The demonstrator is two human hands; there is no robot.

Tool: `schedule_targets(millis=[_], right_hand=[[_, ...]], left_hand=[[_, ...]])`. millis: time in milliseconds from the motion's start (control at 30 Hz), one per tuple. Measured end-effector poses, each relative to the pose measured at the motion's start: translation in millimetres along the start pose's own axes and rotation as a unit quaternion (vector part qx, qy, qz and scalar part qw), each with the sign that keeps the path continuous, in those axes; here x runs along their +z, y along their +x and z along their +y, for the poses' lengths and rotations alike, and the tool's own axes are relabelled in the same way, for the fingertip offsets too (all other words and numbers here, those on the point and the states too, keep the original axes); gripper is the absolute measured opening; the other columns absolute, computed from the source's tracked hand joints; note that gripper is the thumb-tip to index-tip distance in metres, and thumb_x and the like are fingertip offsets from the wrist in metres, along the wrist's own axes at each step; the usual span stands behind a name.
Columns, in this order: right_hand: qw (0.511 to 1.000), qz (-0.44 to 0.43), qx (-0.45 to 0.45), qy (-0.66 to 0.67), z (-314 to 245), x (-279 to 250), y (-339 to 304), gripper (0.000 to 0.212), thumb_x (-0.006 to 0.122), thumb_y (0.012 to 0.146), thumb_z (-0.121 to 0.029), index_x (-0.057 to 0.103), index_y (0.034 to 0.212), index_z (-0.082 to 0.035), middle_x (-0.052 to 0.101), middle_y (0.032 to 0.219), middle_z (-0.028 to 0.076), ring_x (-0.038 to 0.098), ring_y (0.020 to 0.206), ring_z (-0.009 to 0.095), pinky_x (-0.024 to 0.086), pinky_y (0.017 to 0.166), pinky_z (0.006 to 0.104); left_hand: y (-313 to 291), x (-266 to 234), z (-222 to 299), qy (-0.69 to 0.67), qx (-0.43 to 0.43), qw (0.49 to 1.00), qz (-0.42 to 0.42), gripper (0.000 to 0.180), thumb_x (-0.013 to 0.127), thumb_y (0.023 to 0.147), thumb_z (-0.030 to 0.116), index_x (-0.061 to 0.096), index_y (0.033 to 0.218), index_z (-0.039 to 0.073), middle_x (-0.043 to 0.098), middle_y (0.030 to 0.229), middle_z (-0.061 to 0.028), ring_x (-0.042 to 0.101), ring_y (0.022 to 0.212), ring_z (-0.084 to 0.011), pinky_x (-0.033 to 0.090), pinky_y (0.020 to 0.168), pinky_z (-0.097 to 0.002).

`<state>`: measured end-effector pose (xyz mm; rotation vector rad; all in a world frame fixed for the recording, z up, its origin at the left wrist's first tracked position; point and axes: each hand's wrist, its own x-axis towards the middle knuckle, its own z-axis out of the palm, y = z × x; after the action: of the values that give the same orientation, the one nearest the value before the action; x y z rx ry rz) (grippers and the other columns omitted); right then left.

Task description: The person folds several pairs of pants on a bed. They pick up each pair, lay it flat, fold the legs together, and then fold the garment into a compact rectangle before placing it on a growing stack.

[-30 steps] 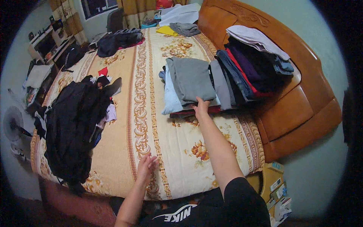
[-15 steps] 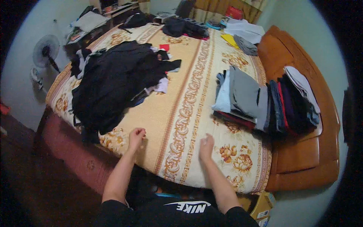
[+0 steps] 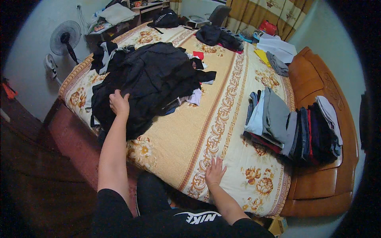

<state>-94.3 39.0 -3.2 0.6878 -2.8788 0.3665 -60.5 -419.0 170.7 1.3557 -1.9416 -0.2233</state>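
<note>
A large black garment (image 3: 147,75) lies spread over a heap of clothes on the left part of the bed. Over its near left part is my left hand (image 3: 120,104), thumb apart from the other fingers. Whether it touches the cloth is hard to tell. My right hand (image 3: 215,172), fingers spread, is at the patterned bedspread (image 3: 170,150) near the bed's front edge and holds nothing. From under the black garment peek a pale lilac cloth (image 3: 194,97) and a small red piece (image 3: 198,55).
Folded clothes (image 3: 274,115) stand in a row on the right, against the brown headboard (image 3: 317,186). Farther back lie a dark clothes pile (image 3: 216,36), a black cap-like item (image 3: 166,18) and a grey folded cloth (image 3: 277,63). A fan (image 3: 65,37) stands beyond the bed's left side.
My left hand has reached forward and left from the bed's front onto the black garment. My right hand has opened, its fingers now spread. The view has shifted left.
</note>
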Motion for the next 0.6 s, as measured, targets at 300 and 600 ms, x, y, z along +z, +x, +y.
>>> schedule_targets(millis=[300, 600], right_hand=[[1.0, 0.023, -0.004, 0.012, 2.1, 3.0, -2.1, 0.045, 0.046, 0.079, -0.022, 0.044, 0.122, -0.011, 0.034, 0.133, 0.012, 0.025, 0.128, 0.026, 0.017, 0.099, 0.0569], [0.869, -0.06, 0.124, 0.475, 14.0, -1.9, 27.1, 0.039, 0.04, 0.089, -0.035, 0.058, 0.106, -0.005, 0.051, 0.119, 0.01, 0.045, 0.112, 0.027, 0.031, 0.094, 0.0395]], left_hand=[[-65.3, -27.3, 54.5, -0.337, 0.186, 0.916, -0.111, 0.012, 0.053, 0.081, 0.011, 0.052, 0.085, 0.0, 0.054, 0.078, -0.0159, 0.052, 0.075, -0.0301, 0.041, 0.067, -0.0362], [-246.6, -53.9, 139.8, -0.414, 0.228, 0.786, -0.398, 0.019, 0.059, 0.077, 0.017, 0.057, 0.089, 0.003, 0.044, 0.091, -0.02, 0.048, 0.086, -0.0361, 0.041, 0.077, -0.0393]])
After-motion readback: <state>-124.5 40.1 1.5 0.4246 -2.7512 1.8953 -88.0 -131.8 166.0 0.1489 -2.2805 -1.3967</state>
